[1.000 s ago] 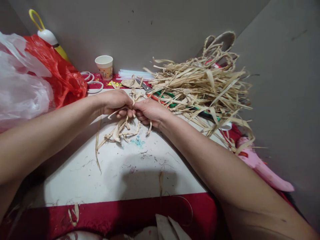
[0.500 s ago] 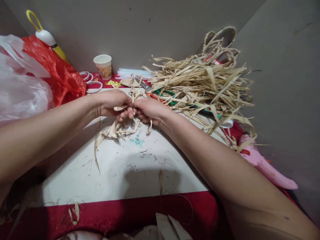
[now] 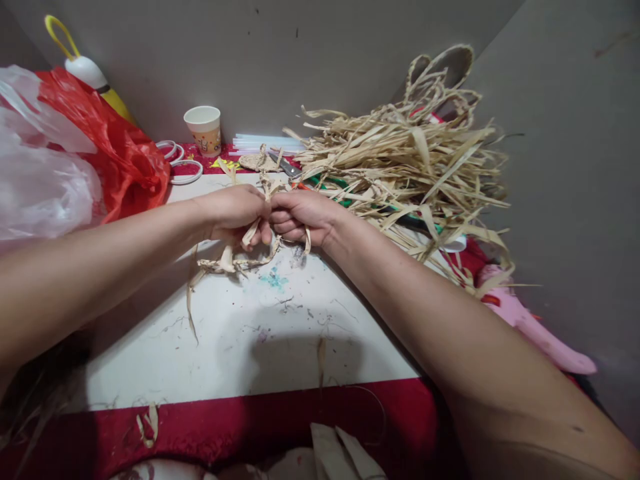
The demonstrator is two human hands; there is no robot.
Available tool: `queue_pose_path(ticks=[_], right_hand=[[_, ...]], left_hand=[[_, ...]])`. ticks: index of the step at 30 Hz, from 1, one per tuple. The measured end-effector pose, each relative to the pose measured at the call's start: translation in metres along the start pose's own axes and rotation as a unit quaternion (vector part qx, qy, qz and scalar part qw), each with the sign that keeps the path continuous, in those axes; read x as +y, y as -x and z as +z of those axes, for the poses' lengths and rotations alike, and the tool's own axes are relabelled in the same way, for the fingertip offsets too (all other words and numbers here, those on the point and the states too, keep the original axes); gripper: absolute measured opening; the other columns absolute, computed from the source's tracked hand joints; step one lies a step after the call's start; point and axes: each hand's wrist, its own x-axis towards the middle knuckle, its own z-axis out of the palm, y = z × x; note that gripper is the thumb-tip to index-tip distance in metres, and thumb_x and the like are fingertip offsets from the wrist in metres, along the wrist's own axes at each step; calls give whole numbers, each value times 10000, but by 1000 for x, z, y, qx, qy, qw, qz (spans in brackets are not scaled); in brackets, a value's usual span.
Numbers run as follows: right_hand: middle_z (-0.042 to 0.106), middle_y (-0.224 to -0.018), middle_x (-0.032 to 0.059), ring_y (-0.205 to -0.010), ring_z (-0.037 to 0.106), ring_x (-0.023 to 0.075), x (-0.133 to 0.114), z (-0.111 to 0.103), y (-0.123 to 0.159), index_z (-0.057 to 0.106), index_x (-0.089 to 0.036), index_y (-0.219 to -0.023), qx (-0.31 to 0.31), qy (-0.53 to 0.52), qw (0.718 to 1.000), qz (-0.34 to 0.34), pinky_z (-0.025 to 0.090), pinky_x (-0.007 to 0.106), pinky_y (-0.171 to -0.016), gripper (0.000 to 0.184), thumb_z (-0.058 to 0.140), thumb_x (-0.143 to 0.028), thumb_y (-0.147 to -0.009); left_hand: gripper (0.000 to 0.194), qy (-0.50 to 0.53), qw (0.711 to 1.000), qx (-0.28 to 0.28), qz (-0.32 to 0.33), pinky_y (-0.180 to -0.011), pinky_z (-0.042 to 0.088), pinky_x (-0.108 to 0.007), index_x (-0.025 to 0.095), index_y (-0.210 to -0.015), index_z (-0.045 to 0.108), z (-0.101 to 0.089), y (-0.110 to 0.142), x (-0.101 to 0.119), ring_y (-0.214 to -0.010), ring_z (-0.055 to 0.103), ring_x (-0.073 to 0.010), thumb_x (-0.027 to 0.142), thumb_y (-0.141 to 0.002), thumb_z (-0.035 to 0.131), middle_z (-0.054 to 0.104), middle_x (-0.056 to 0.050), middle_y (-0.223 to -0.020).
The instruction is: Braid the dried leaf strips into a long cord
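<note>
My left hand [image 3: 241,212] and my right hand [image 3: 306,217] meet over the far part of a white board [image 3: 220,353]. Both are closed, pinching a braided straw cord [image 3: 267,185] whose far end runs out beyond my fingers. A loose pale strip [image 3: 251,233] sticks out under my left fingers, and another short strip [image 3: 307,241] hangs below my right hand. The near part of the braid [image 3: 240,266] lies bent on the board, with a thin strand [image 3: 191,303] trailing from it at the left. My fingers partly hide the weave where they grip.
A heap of dry straw strips [image 3: 400,157] lies at the back right, over green-handled scissors [image 3: 287,167]. Behind stand a paper cup [image 3: 203,131] and pale straws [image 3: 265,144]. Red and white plastic bags [image 3: 125,153] crowd the left; a pink object [image 3: 535,327] is at right.
My hands stay together on the braid. The left fingers have shifted, and the loose strip beneath them now points downward. The braid's near part on the board has drawn slightly toward my hands.
</note>
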Motion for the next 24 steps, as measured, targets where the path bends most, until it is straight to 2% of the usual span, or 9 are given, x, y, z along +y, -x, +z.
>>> queue_pose_path(ticks=[4,8,11,15,18,20,23,24], right_hand=[[238,-397,-102,-316,125,16,0,1,1,274,-190,-556,-16,-6,1000,11,119,114,-272,302,479,-138,-771],[260,-384,-94,-312,159,16,2,6,2,303,-184,-541,12,16,1000,-8,142,111,-270,280,491,-91,-726],[259,-371,-90,-307,173,14,5,8,2,300,-183,-515,33,19,999,-20,159,110,-273,273,473,-62,-688],[272,-379,-87,-307,182,14,5,7,1,315,-180,-515,40,16,999,-26,157,116,-277,267,480,-61,-687],[257,-397,-97,-319,167,14,4,5,2,348,-173,-552,23,1,1000,-20,150,111,-280,247,493,-67,-721],[240,-412,-103,-328,151,18,2,4,3,416,-157,-603,8,-7,1000,-4,142,108,-278,183,490,-78,-750],[220,-428,-108,-337,131,22,1,4,3,502,-125,-689,4,-11,1000,18,133,108,-275,108,467,-88,-785],[214,-431,-108,-338,128,22,0,4,4,510,-119,-696,3,-12,1000,22,132,108,-275,112,460,-90,-792]], left_hand=[[210,-30,999,25,23,-293,269,-201,122,-594,561,5,-3,-11,-252,421,-108,72,-751,430,564,-67,-428],[153,-31,998,34,52,-290,268,-190,129,-671,567,9,-6,-19,-274,454,-100,91,-752,443,638,-82,-534],[146,-21,997,35,63,-303,288,-187,130,-685,563,13,-5,-22,-282,462,-100,111,-775,449,619,-65,-514],[158,-15,999,20,35,-358,353,-194,119,-693,576,14,6,-16,-333,498,-103,189,-807,491,631,-84,-551],[116,-30,1000,3,-8,-423,404,-205,115,-727,599,4,19,-6,-371,517,-97,173,-787,519,642,-83,-578],[90,-67,997,45,-5,-463,422,-216,108,-735,616,-8,24,-1,-388,518,-95,147,-767,542,626,-67,-559],[72,-126,970,199,65,-512,432,-222,102,-750,634,-26,20,-1,-430,520,-87,111,-750,563,605,-41,-564],[70,-129,960,233,87,-528,433,-220,102,-749,635,-30,16,-3,-453,526,-85,98,-746,565,601,-35,-572]])
